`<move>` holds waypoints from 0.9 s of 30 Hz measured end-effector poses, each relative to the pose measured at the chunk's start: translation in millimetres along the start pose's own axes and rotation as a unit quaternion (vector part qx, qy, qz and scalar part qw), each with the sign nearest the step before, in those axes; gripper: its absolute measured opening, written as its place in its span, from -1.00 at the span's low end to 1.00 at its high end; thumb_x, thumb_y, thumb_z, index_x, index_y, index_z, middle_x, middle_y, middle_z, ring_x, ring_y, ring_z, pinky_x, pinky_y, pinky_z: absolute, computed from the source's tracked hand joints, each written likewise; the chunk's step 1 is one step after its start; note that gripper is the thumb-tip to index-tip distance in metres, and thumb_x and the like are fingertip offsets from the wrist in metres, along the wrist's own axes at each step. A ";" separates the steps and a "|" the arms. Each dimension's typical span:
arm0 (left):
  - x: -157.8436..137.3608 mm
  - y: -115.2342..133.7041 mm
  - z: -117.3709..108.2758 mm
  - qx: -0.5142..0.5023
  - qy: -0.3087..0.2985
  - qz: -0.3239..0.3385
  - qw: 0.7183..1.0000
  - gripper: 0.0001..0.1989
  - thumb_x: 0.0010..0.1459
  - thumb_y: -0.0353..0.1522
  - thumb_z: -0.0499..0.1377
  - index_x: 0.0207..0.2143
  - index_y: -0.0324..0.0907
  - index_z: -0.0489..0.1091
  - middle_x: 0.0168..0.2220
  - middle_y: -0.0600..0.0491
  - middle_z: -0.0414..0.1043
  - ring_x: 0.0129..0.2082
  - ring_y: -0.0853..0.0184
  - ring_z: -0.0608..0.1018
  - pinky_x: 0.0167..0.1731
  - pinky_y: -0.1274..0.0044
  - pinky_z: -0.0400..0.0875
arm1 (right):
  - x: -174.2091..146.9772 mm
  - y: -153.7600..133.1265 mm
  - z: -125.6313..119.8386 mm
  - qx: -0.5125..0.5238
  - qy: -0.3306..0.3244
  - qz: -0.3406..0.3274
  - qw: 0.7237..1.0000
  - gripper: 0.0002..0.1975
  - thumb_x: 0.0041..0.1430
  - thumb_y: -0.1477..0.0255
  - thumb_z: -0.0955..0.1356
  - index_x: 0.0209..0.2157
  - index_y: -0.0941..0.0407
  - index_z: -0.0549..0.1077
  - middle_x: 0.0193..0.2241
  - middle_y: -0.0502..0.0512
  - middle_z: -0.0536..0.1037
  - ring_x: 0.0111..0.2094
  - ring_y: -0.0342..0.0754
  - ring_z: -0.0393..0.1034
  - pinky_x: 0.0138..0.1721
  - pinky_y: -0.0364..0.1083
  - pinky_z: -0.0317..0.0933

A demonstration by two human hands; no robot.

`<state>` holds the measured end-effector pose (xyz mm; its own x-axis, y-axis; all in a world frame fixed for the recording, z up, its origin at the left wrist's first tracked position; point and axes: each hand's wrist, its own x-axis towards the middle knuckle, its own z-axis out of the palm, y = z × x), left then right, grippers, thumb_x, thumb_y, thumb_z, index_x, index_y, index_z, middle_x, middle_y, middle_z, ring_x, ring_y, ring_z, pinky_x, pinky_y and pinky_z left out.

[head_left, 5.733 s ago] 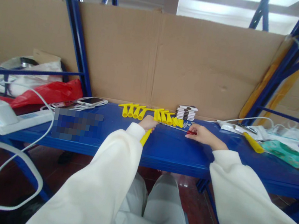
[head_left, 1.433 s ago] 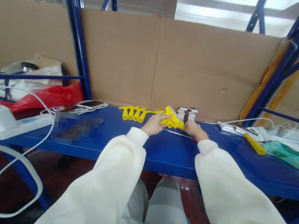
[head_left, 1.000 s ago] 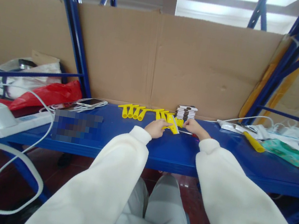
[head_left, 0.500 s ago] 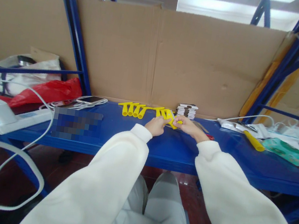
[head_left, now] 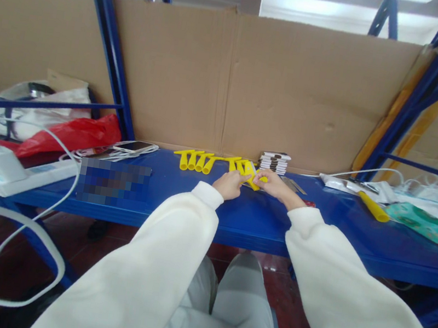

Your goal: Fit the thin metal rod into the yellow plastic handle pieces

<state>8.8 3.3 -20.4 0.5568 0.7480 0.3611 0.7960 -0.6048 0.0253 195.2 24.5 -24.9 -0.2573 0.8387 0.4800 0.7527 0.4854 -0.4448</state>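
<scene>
Two hands meet at the middle of the blue shelf (head_left: 179,202). The left hand (head_left: 229,184) and the right hand (head_left: 274,184) both pinch one small yellow piece (head_left: 251,175) between their fingertips. The fingers of each hand are curled in around it. The yellow piece sits just above the blue shelf, a little way in from its back edge. How tightly the fingers press is too small to tell.

More yellow handles (head_left: 197,160) lie in a row on the blue shelf, just to the left of the hands and close to the back. A small stack of flat white and dark things (head_left: 273,162) stands on the blue shelf behind the right hand. A thin tool with a red end (head_left: 307,202) lies on the shelf beside the right wrist.

Far to the right on the blue shelf lie a yellow-handled tool (head_left: 372,206), a green pack (head_left: 421,222) and some white cables (head_left: 370,176). Far to the left on the shelf are a phone (head_left: 133,146), a red bag (head_left: 72,134) and a white power strip (head_left: 21,174). A big sheet of brown cardboard (head_left: 232,83) stands along the back of the blue shelf.
</scene>
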 end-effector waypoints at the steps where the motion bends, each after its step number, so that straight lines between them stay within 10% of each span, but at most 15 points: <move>1: -0.1 0.1 -0.2 0.003 -0.002 -0.001 1.000 -0.48 0.14 -0.51 0.01 0.17 -0.15 0.30 -0.12 -0.17 0.41 -0.08 0.13 0.48 -0.07 0.40 0.36 | 0.4 1.2 0.6 0.000 0.000 -0.002 1.000 -0.86 0.04 0.42 0.31 -0.47 0.15 0.51 -0.34 0.10 0.52 -0.27 -0.06 0.35 -0.18 -0.10 0.22; 10: 0.3 -0.6 -0.8 0.018 -0.025 0.003 1.000 -0.46 0.15 -0.49 0.02 0.20 -0.12 0.25 -0.13 -0.14 0.40 -0.07 0.15 0.48 -0.08 0.42 0.36 | 4.7 12.3 3.8 0.000 0.012 -0.054 0.998 -0.95 -0.03 0.45 0.36 -0.51 0.10 0.47 -0.41 0.04 0.50 -0.27 -0.04 0.34 -0.12 -0.03 0.22; 20: 1.0 -1.5 -0.2 -0.023 0.005 -0.009 1.000 -0.48 0.15 -0.51 0.03 0.17 -0.12 0.29 -0.10 -0.13 0.41 -0.06 0.19 0.48 -0.02 0.42 0.33 | 1.0 0.8 4.2 0.197 0.077 0.103 0.972 -0.70 0.02 0.43 0.38 -0.16 0.13 0.37 -0.10 0.15 0.47 -0.07 -0.06 0.34 0.03 0.00 0.19; 27: 0.2 -2.3 -3.2 -0.043 0.040 -0.018 0.998 -0.50 0.15 -0.51 0.05 0.16 -0.10 0.31 -0.06 -0.11 0.41 -0.02 0.19 0.47 -0.02 0.42 0.34 | -7.9 -17.3 -8.3 0.339 -0.062 0.196 0.918 -0.93 0.08 0.57 0.31 -0.38 0.16 0.43 -0.38 0.08 0.56 -0.37 -0.13 0.44 -0.12 -0.06 0.30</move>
<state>6.3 4.0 -17.5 0.5044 0.7477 0.4319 0.7903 -0.6013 0.1180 189.3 7.4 -14.7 -0.1454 0.9830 0.1120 0.2633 0.1476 -0.9534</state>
